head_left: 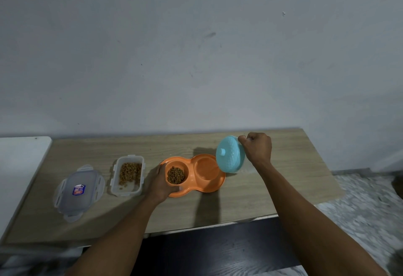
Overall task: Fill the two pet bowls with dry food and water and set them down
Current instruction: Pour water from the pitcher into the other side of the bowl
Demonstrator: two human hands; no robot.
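An orange double pet bowl [214,183] sits on the wooden table [272,193]. Its left well holds brown dry food [175,174]; its right well [206,168] looks wet, with a thin stream falling into it. My left hand [160,183] grips the bowl's left end. My right hand [257,148] is closed on the handle of a light blue lidded jug [230,154], tipped on its side over the right well, its lid facing me.
A clear plastic food container [127,175] with some kibble stands left of the bowl. Its clip lid [78,191] lies further left. A white surface [19,166] adjoins the table's left end. A grey wall rises behind; dark floor lies below the front edge.
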